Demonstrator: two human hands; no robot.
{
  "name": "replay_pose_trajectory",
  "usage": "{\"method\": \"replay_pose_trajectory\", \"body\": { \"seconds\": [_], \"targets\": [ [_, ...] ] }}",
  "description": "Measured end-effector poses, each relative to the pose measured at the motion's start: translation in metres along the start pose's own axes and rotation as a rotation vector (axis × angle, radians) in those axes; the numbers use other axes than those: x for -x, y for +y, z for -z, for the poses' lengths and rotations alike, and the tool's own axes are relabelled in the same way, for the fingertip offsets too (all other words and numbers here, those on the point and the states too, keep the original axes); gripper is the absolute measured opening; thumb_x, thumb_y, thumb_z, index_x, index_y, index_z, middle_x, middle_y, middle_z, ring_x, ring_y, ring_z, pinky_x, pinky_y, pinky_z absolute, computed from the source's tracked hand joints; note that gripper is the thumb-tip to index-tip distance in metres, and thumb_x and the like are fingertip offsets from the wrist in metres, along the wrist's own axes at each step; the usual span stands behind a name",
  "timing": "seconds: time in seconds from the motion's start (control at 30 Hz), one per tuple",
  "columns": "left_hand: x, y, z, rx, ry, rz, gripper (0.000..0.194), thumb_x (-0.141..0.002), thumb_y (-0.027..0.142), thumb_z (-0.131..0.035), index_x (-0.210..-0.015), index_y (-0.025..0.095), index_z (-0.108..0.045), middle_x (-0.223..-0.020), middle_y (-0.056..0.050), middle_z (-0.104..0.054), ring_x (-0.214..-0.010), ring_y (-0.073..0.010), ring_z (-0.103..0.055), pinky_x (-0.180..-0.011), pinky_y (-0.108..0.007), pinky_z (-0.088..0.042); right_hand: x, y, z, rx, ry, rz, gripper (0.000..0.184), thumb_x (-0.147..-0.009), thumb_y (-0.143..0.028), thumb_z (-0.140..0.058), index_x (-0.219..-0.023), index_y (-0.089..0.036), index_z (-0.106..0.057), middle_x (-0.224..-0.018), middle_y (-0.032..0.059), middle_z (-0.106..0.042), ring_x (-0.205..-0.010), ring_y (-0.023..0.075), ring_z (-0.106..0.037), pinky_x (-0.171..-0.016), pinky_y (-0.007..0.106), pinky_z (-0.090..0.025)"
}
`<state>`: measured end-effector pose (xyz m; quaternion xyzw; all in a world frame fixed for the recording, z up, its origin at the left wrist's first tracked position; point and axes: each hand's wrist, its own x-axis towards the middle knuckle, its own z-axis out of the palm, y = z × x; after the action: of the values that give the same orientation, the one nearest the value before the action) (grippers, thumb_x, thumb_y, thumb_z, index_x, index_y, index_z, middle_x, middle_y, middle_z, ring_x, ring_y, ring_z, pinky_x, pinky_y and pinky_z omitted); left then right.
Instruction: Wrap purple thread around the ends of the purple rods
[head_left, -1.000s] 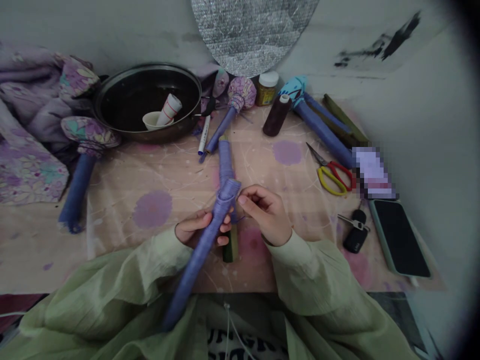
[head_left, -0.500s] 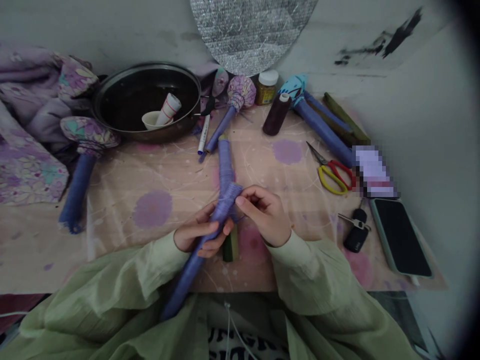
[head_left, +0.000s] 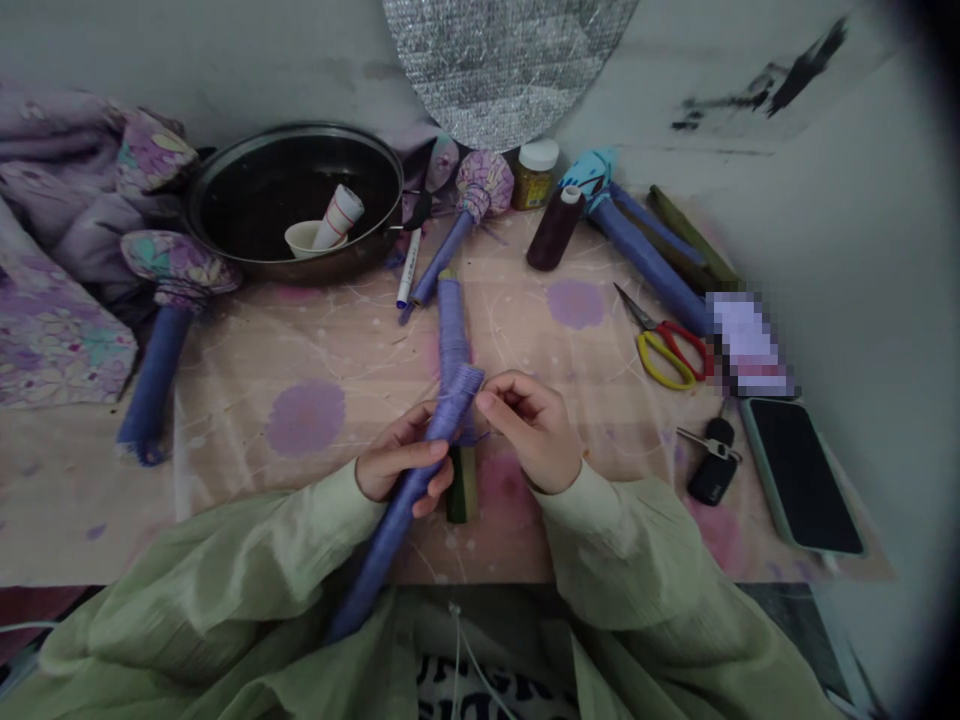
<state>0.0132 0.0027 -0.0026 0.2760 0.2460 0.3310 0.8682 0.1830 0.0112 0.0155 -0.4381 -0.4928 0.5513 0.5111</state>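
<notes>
A patterned surface stands against a grey wall. The left hand is closed round a purple-wrapped stick, its long axis slanting up to just beside the right hand. The right hand, nearer the upper end, has thumb and forefinger together; any thread pinched is indiscernible. Beyond the left hand, a dark pan contains a cup with a white roll leaning in it.

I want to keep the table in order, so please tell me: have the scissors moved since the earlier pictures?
No. The scissors lie in the same place, judged against the purple spot on the tablecloth.
</notes>
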Motion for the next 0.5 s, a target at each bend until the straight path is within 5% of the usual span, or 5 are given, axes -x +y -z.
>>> {"method": "replay_pose_trajectory", "body": {
  "seconds": [0.23,0.5],
  "targets": [
    [-0.0046,0.0041,0.0000,-0.059,0.055,-0.048,0.024,-0.068,0.025,-0.075,-0.086,0.012,-0.065,-0.067,-0.003,-0.064,-0.050,-0.0091,-0.057,-0.039,-0.015,-0.048,-0.0012,-0.0005,0.0009,0.044,0.026,0.001,0.015,-0.075,-0.030,-0.062,-0.068,-0.018,-0.057,-0.056,-0.0041,-0.047,-0.051,0.0076,-0.041,-0.046,0.022,-0.034],
    [-0.0038,0.0028,0.0008,0.015,0.105,-0.043,0.032,-0.069,0.021,-0.074,-0.099,0.015,-0.064,-0.081,-0.006,-0.069,-0.059,-0.0140,-0.062,-0.039,-0.018,-0.049,-0.0016,-0.0004,0.0016,0.051,0.044,-0.019,0.013,-0.073,-0.028,-0.062,-0.067,-0.018,-0.056,-0.054,-0.0049,-0.045,-0.049,0.0068,-0.039,-0.045,0.022,-0.032]
  ]
}}
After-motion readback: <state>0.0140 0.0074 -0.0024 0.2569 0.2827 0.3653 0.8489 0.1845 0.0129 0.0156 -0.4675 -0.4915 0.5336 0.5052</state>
